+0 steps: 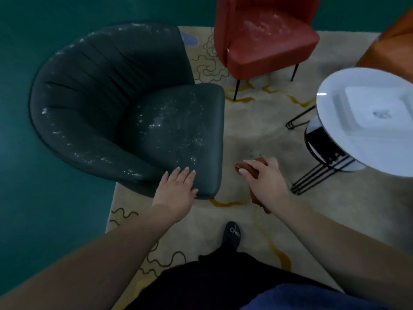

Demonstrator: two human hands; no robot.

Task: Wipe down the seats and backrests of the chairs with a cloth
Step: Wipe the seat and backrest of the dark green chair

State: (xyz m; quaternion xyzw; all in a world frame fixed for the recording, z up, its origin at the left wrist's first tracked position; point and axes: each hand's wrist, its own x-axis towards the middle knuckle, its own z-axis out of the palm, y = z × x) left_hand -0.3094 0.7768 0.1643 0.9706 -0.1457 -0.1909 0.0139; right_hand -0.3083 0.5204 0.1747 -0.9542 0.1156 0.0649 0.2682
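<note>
Fingers of your right hand clutch the soft brown cloth just off the dusty green chair, whose seat front your flat left hand steadies; bunch the limp cloth firmly, I'd judge.

A pale beige rug with looping dark outlines and yellow wavy lines covers the middle of the floor, lying over a dark teal floor that shows along the left and top. At the right stands a round white side table with thin black wire legs. On it rests a square white dish with a small printed motif in its middle. Low in the view, a dark shoe with a small bow rests on the rug.
</note>
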